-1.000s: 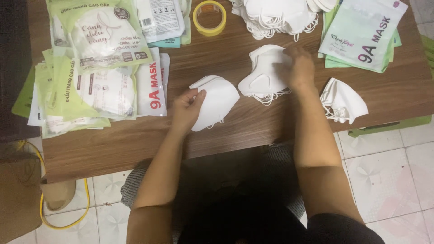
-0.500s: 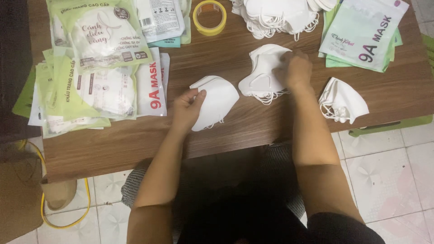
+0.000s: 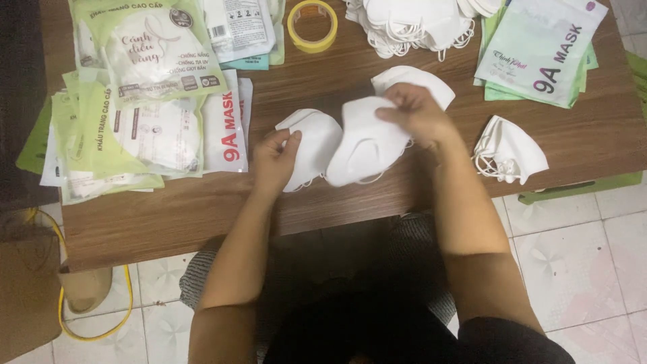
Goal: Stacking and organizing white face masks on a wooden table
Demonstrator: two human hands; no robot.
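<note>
My left hand (image 3: 273, 158) rests on a white folded face mask (image 3: 312, 145) lying on the brown wooden table (image 3: 175, 216), fingers pinching its edge. My right hand (image 3: 418, 114) holds a second white mask (image 3: 367, 145) just to the right of the first, their edges nearly touching. Another white mask (image 3: 418, 77) lies behind my right hand, partly hidden by it. A single mask (image 3: 509, 155) with loose ear loops lies apart near the table's right front edge.
A heap of white masks (image 3: 411, 20) sits at the back. Green and white mask packets (image 3: 135, 101) are stacked at left, flat packets (image 3: 542, 50) at back right, a yellow tape roll (image 3: 312, 25) at the back. Tiled floor lies below.
My right hand has brought a mask from the back pile area down and left, next to the mask under my left hand. The left hand has barely moved.
</note>
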